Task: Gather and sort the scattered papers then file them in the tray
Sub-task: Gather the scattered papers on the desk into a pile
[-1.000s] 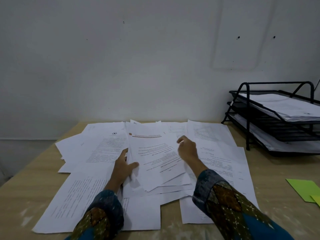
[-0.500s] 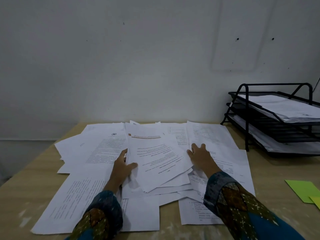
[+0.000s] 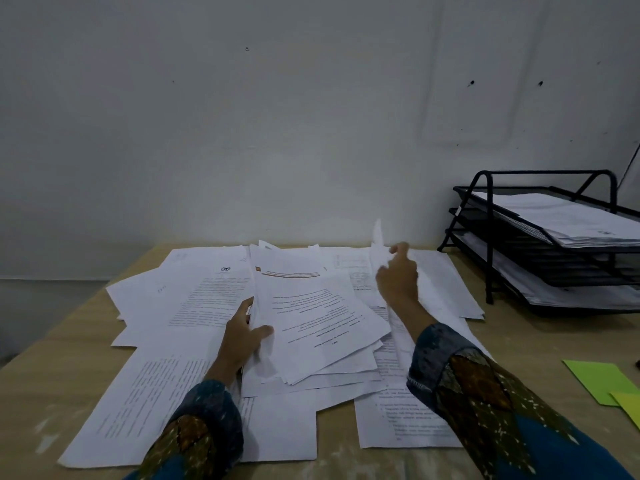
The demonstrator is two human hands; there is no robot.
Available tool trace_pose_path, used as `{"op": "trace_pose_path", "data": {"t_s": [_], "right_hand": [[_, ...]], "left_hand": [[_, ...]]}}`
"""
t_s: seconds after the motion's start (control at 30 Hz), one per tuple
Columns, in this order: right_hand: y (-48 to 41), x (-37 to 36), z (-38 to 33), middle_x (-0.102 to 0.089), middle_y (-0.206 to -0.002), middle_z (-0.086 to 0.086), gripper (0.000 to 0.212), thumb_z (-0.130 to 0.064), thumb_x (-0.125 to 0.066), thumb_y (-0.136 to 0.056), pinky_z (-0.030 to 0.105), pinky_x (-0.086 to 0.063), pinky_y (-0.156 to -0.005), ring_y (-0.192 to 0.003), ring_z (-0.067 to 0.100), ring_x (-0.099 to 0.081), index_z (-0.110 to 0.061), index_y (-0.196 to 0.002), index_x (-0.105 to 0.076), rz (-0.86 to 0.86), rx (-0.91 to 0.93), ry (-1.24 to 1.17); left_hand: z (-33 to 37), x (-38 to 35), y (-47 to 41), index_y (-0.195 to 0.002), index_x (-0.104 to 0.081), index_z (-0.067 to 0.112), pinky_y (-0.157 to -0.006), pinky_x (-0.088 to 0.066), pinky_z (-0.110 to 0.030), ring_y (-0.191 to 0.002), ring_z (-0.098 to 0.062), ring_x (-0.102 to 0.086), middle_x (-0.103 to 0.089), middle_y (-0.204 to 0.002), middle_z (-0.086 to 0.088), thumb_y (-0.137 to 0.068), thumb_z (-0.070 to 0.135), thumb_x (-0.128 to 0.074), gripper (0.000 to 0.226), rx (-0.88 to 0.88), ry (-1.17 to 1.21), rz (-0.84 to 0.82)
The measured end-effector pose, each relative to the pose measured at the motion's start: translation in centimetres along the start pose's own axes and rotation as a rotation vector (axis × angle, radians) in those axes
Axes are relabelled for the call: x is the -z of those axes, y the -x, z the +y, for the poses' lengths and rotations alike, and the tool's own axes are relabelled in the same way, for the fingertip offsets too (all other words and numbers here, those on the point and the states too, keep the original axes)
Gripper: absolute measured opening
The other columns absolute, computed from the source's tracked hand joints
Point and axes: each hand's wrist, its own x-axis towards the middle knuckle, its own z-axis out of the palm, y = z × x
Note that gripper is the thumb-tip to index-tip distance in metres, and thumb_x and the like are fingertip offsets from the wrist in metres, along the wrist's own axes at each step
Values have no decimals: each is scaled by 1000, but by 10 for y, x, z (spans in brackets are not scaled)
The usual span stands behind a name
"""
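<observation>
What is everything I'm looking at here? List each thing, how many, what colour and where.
loose papers: many, white, spread across the table
gathered pile: one, white, centre, atop the spread
lifted sheet: one, white, raised right of the pile
tray: one, black, three tiers, far right
filed papers: stacks, white, top and bottom tiers
green sheet: one, green, table's right edge
yellow sheet: one, yellow, beside the green sheet, cut off
table: one, light wood, underneath everything
wall: one, pale grey, behind
sleeves: two, blue patterned, bottom of view
left hand: one, grips the pile's left edge
right hand: one, pinches the lifted sheet
</observation>
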Motion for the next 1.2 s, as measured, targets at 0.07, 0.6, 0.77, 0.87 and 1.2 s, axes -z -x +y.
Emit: {"op": "trace_pose_path", "data": {"t_s": [0.07, 0.6, 0.77, 0.87, 1.2], "right_hand": [[5, -16, -9, -57, -94, 18, 32, 9, -45, -87, 20, -41, -46, -72, 22, -55, -6, -115, -41, -121, 12, -31], [75, -69, -7, -49, -136, 15, 40, -27, -40, -97, 26, -41, -78, -95, 18, -52, -19, -137, -38, -895, -48, -115], [82, -70, -1, -50, -134, 11, 37, -30, -43, -96, 21, -40, -71, -83, 10, -52, -20, -132, -43, -905, -49, -162], [75, -60, 4, -56, -118, 8, 34, -25, -45, -94, 21, -41, -66, -81, 14, -52, -18, -127, -49, -818, -57, -166], [18, -4, 52, -42, -142, 18, 58, -33, -54, -92, 38, -39, -103, -127, 33, -44, -7, -139, -32, -223, -300, -204]], "left_hand": [[-1, -1, 0, -137, -35, 10, -101, -41, -44, -124, -35, -47, -48, -138, -13, -85, 5, -62, 59, 9, 1, -6], [-2, -2, -40, -141, -31, 20, -108, -36, -47, -130, -31, -41, -38, -147, -5, -63, 61, -71, 97, 180, -68, -110], [-9, -16, -43, -128, -41, 14, -88, -52, -38, -109, -27, -55, -55, -127, -9, -49, 43, -83, 95, 142, -162, -56], [5, -22, -32, -136, -29, 11, -100, -43, -42, -125, -32, -45, -43, -140, -12, -70, 21, -79, 83, 137, -119, -42], [18, -5, -30, -124, -38, 25, -101, -42, -55, -120, -28, -50, -52, -130, -3, -66, 20, -83, 73, -11, 172, -75]]}}
